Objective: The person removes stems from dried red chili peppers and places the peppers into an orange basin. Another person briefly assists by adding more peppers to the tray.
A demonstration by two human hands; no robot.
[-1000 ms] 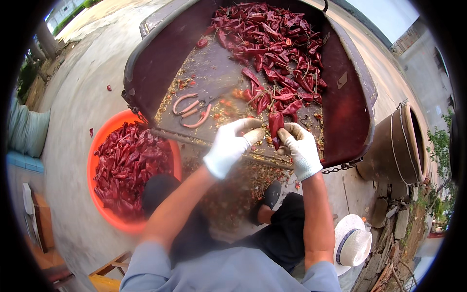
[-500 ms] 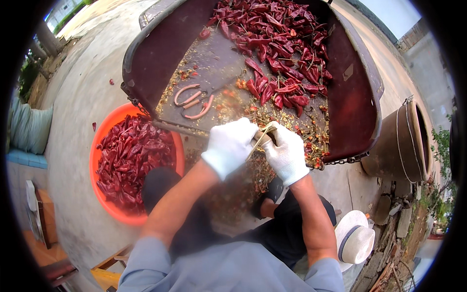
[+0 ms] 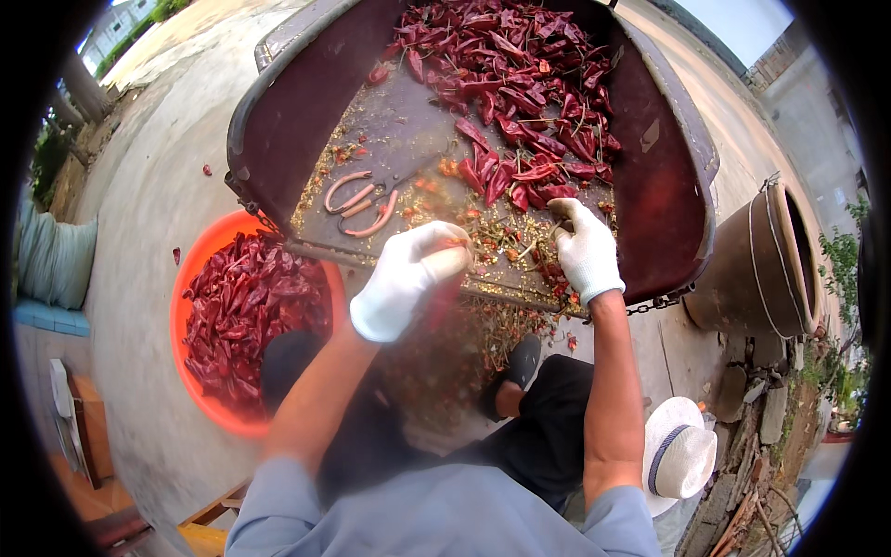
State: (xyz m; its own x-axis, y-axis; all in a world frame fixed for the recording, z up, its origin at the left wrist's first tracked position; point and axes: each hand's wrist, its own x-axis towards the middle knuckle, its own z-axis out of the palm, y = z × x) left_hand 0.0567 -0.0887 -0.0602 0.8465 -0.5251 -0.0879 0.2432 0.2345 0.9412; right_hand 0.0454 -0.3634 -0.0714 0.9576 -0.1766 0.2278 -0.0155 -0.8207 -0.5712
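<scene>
Both hands wear white gloves, working over a dark metal cart bed (image 3: pixel 306 121) w/ raised sides.

L hand (image 3: pixel 408 278) hovers just past the bed's near edge, fingers curled & clenched around a dried red chili (image 3: pixel 452 245); only a bit of red shows at the fingertips, blurred, so can't tell more. R hand (image 3: pixel 585 251) rests on the bed near its near-right corner, fingers bent down onto a litter of seeds & stem bits (image 3: pixel 501 251); it seems to pinch a thin stem, but whether it really grips is unclear.

Big pile of dried red chilies (image 3: pixel 520 84) fills the far & right part of the bed, its near fringe just beyond the R hand. Scissors w/ pinkish handles (image 3: pixel 362 200) lie flat on the bed's left-centre, apart from both hands.

Below the bed's near-left corner sits an orange basin (image 3: pixel 190 278) on the concrete ground, heaped w/ red chilies (image 3: pixel 241 306); it's just left of the L forearm. More seed litter on the ground under the near edge. A brown clay jar (image 3: pixel 756 269) lies tilted beside the bed's right side. White hat w/ dark band (image 3: pixel 677 455) on the ground by the person's right elbow.
</scene>
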